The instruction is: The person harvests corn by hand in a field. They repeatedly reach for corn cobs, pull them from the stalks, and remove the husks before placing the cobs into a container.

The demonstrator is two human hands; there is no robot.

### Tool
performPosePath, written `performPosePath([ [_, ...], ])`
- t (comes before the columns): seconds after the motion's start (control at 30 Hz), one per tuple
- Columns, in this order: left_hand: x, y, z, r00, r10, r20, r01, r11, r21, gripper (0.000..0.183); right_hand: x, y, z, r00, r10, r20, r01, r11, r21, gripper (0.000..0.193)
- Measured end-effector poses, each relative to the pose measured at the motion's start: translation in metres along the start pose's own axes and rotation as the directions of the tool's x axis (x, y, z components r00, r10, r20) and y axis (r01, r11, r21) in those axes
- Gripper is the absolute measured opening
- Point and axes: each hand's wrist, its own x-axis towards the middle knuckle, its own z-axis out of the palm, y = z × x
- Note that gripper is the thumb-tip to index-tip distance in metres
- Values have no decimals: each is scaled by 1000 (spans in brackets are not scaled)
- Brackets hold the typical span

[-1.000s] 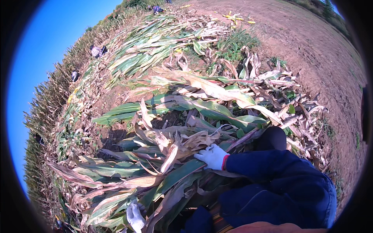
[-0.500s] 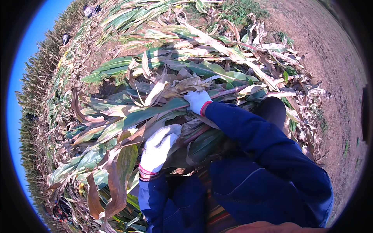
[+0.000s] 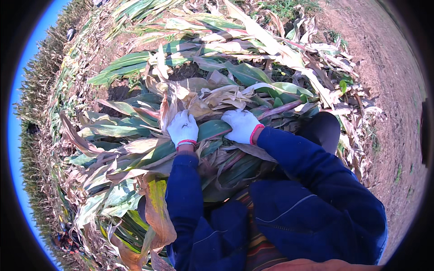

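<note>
Cut corn stalks with green and dry leaves lie in a heap before me. My left hand (image 3: 183,128), in a white glove with a red cuff, has its fingers bent into pale dry corn husks (image 3: 196,101). My right hand (image 3: 242,125), gloved alike, is closed at the end of a reddish corn stalk (image 3: 284,108) that runs off to the right. Its fingertips are partly hidden. A green corn leaf (image 3: 212,129) lies between the two hands. Whether an ear sits inside the husks cannot be seen.
More cut stalks (image 3: 208,43) lie in rows beyond the heap. Bare brown soil (image 3: 384,90) stretches along the right. Standing dry corn (image 3: 34,108) lines the far left. My dark-clad knee (image 3: 323,128) presses close to the heap, right of my right arm.
My left hand has moved up and forward from the near leaves to the dry husks, close to my right hand. My right hand has shifted slightly right in view and stays at the stalk.
</note>
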Motion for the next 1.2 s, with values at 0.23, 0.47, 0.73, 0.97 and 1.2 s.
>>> performPosePath([
  [0.23, 13, 3, 8, 996, -53, 79, 45, 995, 94, 27, 73, 29, -53, 979, 192, -75, -146, 903, 405, 46],
  [0.47, 21, 8, 25, 996, -54, 65, 51, 997, 57, 29, 175, 167, -28, 885, 459, -78, -450, 886, 110, 46],
  [0.73, 29, 3, 27, 996, -77, 51, 82, 991, -107, 24, 252, 284, 11, 767, 639, -63, -642, 764, -61, 45],
  [0.97, 35, -3, 35, 993, -89, 72, 98, 984, -145, 25, 308, 376, 1, 775, 609, -168, -621, 687, -376, 43],
  [1.2, 44, -5, 34, 990, -102, 94, 120, 969, -217, 23, 298, 363, -11, 751, 659, -42, -598, 652, -466, 50],
])
